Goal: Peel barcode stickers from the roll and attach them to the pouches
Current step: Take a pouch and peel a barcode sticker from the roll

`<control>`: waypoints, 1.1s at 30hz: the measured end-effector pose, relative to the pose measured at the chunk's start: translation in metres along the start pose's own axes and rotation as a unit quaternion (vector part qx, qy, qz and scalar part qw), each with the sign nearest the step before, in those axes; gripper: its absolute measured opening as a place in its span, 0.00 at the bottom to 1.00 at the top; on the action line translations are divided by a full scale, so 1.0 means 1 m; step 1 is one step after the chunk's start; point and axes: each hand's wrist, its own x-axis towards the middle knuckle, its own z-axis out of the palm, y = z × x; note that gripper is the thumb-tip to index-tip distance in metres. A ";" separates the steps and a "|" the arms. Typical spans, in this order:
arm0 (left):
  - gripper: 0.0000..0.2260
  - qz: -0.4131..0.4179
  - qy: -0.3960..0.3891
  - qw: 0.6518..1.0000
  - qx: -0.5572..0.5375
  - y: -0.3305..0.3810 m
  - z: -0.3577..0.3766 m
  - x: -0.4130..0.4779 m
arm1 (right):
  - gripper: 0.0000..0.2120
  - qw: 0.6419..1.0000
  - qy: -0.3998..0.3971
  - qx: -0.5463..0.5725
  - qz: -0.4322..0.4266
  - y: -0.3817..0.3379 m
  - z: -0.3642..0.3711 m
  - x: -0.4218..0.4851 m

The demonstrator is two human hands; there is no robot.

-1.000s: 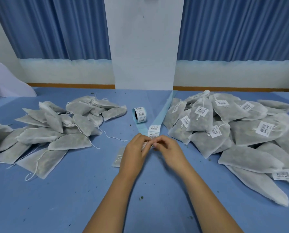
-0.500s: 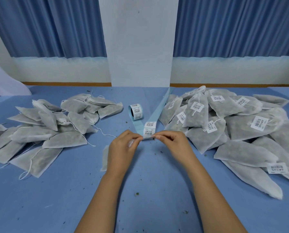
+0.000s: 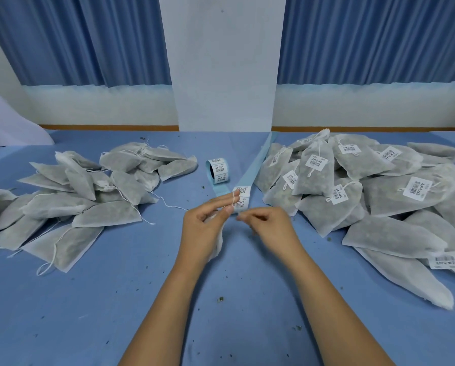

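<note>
The job looks about half done, I think. The big pile of pouches by the right edge of the table has white barcode stickers on many bags. The small pile by the left edge has none, so those are left to do. The pouches are soft, thin, grey-white cloth bags, flat with pointy corners and thin white strings. The roll is small and round and stands near the middle of the table. Its smooth light-blue strip runs off toward the far edge. The next sticker sits on that strip, right by the hands. The left hand has its long fingers out straight against the sticker, and one pouch peeks out under the palm — I cannot tell if its grip is on the pouch. The right hand is curled and seems to pinch the sticker's near edge — it is blurry there.
</note>
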 end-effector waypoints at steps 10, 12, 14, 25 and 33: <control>0.04 0.009 -0.089 0.950 0.299 -0.006 -0.008 0.000 | 0.04 0.974 0.054 -0.081 -0.206 -0.008 -0.019 -0.003; 0.06 -0.023 -0.110 0.968 0.224 -0.005 -0.004 -0.001 | 0.06 0.979 0.097 -0.035 -0.178 -0.008 -0.020 -0.001; 0.08 -0.031 -0.095 0.977 0.190 -0.004 -0.002 -0.002 | 0.08 0.985 0.112 0.031 -0.131 -0.008 -0.018 0.000; 0.10 0.126 0.099 0.949 0.270 0.002 0.000 -0.006 | 0.07 0.990 -0.011 0.135 0.029 -0.008 0.010 -0.009; 0.10 0.071 0.059 0.953 0.288 0.002 0.002 -0.004 | 0.04 0.991 0.020 0.125 -0.032 -0.013 0.010 -0.008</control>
